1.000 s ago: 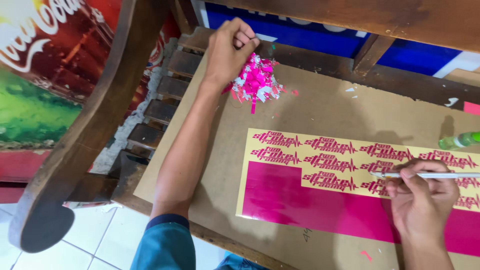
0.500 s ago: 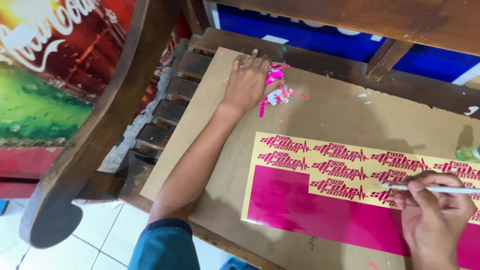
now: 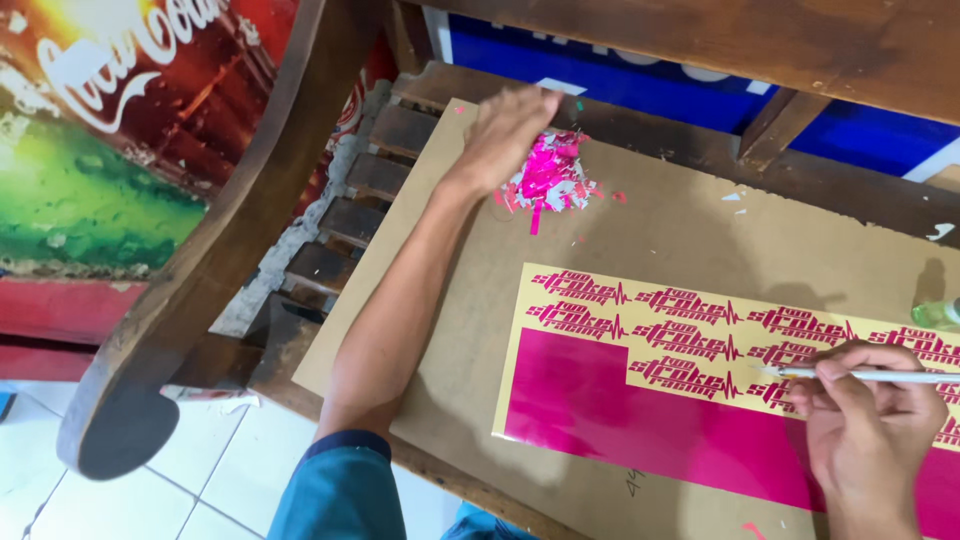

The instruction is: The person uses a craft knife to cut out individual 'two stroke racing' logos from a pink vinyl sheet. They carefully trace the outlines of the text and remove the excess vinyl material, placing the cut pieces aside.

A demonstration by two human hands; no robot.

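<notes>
While the right hand kept its grip pinched narrow around a thin white cutting pen, tip resting on the pink vinyl sheet, the left hand had lifted off the heap of pink scraps.

- Right grip: closed on the pen, thumb and forefinger near the tip; position unchanged over the last second, at the right end of the sheet.
- Left grip: fingers loose and blurred, holding nothing that could be made out; half a second earlier it lay flat on the scraps, pressing them down, and now hovered just above their left side, near the far left corner of the worktop.
- Scraps: uncovered again, a compact pile, a few loose bits just beside it.
- Sheet: lying flat along the near right part of the worktop, upper rows already weeded to yellow backing, lower band solid pink.
- Judgement: a peeled piece had been left on the pile; the left hand appeared free.
- Surrounds: green bottle at the right edge; wooden chair arm beyond the left edge.
</notes>
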